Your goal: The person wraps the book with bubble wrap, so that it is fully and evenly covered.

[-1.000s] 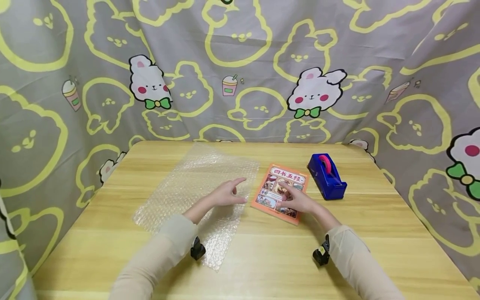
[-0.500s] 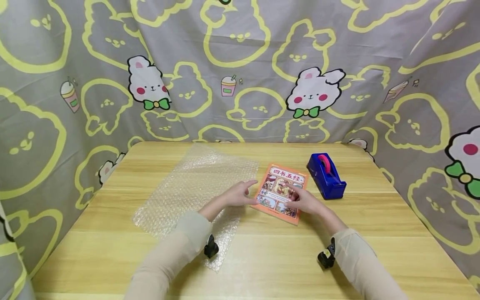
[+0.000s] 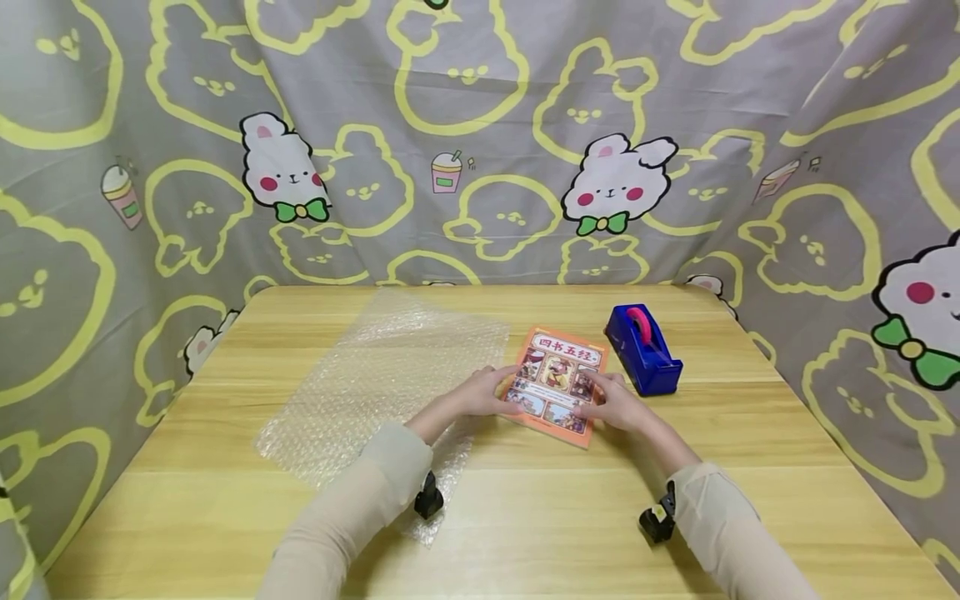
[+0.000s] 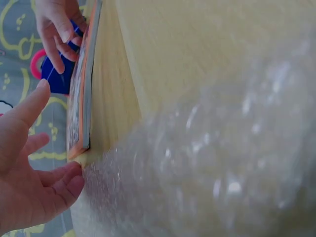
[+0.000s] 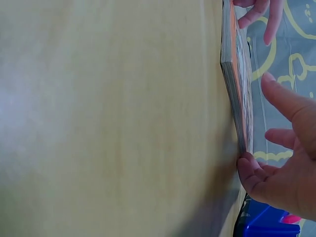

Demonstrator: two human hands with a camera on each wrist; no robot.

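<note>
An orange-covered illustrated book point(image 3: 557, 375) lies flat on the wooden table, its cover facing up. My left hand point(image 3: 482, 393) is at the book's left edge. In the left wrist view, its lower fingers point(image 4: 66, 185) are close to the book's corner and the thumb stands apart from the cover. My right hand point(image 3: 622, 406) is at the right edge; in the right wrist view its fingertips point(image 5: 249, 170) touch the book's side, with the thumb raised away. A sheet of clear bubble wrap point(image 3: 375, 375) lies flat at the left, partly beneath my left forearm.
A blue tape dispenser point(image 3: 651, 362) with a pink roll stands just right of the book, close to my right hand. The table point(image 3: 540, 517) ends at a patterned grey curtain point(image 3: 510, 150) at the back and sides.
My left hand has moved right, from over the bubble wrap to the book's left edge. My right hand has shifted from above the cover to the right edge. The book stays in place.
</note>
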